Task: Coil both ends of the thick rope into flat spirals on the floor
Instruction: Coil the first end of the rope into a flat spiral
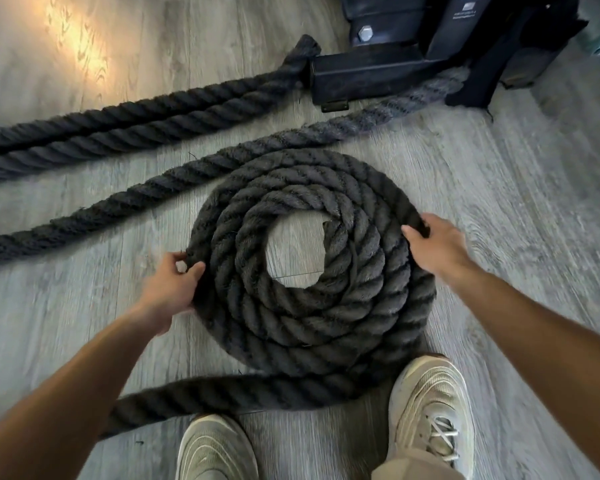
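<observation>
rope [312, 306], thick, dark and twisted, lies on the floor [499, 202] as a flat spiral of some four turns around a bare centre, just ahead of two shoes [430, 410]. it looks heavy and fairly stiff, rough enough not to slip and in no way fragile; likely it has to be dragged round a stretch at a time, held at the outer turn. the left hand [168, 292] curls on the spiral's left edge, the right hand [437, 245] on its right edge, each grip closed on the outermost turn. a loose tail runs left past the shoes; more straight lengths lie well apart to the upper left, not yet coiled. a black metal base [378, 74] pins the rope at the top and may limit the slack.
</observation>
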{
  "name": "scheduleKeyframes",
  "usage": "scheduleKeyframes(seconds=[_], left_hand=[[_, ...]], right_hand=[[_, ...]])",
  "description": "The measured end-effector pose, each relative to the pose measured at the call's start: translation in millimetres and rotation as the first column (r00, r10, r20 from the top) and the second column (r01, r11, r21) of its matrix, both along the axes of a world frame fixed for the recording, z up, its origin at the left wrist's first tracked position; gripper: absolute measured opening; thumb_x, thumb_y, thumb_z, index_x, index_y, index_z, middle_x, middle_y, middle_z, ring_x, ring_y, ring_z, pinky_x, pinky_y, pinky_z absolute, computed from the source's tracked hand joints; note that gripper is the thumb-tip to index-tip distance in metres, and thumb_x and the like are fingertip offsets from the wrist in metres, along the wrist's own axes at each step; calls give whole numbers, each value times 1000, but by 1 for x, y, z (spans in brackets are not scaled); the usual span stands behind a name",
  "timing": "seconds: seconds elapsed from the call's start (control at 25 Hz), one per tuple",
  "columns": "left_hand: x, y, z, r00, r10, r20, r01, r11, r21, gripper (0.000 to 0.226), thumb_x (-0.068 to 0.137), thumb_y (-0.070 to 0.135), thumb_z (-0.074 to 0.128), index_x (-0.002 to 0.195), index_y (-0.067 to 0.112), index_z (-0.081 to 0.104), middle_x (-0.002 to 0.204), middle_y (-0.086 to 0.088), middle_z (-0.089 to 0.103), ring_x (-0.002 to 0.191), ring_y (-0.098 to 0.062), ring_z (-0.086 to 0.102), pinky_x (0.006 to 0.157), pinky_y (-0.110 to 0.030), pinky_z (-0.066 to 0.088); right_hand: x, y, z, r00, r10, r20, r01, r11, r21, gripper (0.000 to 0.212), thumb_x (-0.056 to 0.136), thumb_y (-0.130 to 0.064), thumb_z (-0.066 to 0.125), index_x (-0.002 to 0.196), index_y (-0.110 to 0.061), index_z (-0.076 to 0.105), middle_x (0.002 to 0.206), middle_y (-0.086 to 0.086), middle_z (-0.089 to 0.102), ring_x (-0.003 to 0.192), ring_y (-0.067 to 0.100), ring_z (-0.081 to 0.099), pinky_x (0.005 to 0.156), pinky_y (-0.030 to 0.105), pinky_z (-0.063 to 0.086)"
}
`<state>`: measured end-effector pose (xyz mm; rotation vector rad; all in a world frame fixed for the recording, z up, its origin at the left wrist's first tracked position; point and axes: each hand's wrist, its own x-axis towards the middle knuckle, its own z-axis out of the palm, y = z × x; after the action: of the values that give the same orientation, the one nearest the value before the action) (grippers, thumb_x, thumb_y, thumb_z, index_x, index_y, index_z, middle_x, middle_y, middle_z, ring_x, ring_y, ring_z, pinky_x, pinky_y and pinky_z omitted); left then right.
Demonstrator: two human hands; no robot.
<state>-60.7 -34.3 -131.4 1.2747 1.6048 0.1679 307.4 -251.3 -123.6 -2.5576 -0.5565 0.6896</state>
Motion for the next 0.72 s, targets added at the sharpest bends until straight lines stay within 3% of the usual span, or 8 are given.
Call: scheduleKeyframes(seconds=[0.12,0.24,0.36,0.52,0.6,0.72], left_hand=[[-15,-46,0,991,120,59,-114,989,-97,34,96,35,65,126,28,49,111,-6,69,91,-24,71,56,-36,60],[-19,-46,0,988,147,44,-142,984,-104,43,89,35,75,125,26,54,107,-5,71,88,-23,73,57,-34,60],[-9,-14,3,988,112,108,-111,994,-12,51,84,32,81,128,29,56,106,1,72,78,-11,74,52,-24,54],[23,32,8,995,-60,81,51,993,108,53,91,33,74,140,27,53,103,9,68,87,-10,68,65,-27,51],[32,42,5,988,-151,15,148,981,124,51,94,35,69,142,27,53,111,2,69,94,-18,68,77,-33,53],[29,42,-2,979,-194,-58,200,972,121,48,98,38,62,143,26,50,121,-5,66,102,-24,64,87,-37,50]], right_hand=[[18,31,8,1000,5,31,-6,999,33,43,95,-48,62,131,-26,62,126,5,67,112,29,63,76,27,45],[5,23,7,995,-95,21,94,993,68,43,92,-52,60,130,-32,61,121,-2,68,89,17,62,61,20,38],[-24,-22,2,979,-192,-67,197,977,81,53,91,-59,56,135,-30,54,115,0,67,85,18,62,65,28,49],[-63,-76,-3,963,-233,-134,238,971,15,53,90,-67,50,126,-28,55,97,-3,67,81,18,66,64,31,53],[-67,-82,-6,968,-213,-129,212,977,-23,55,93,-66,48,130,-24,53,104,2,67,91,25,66,71,36,53],[-53,-67,-5,969,-196,-150,192,980,-42,49,98,-56,48,127,-17,54,101,4,64,84,23,62,65,32,48]])
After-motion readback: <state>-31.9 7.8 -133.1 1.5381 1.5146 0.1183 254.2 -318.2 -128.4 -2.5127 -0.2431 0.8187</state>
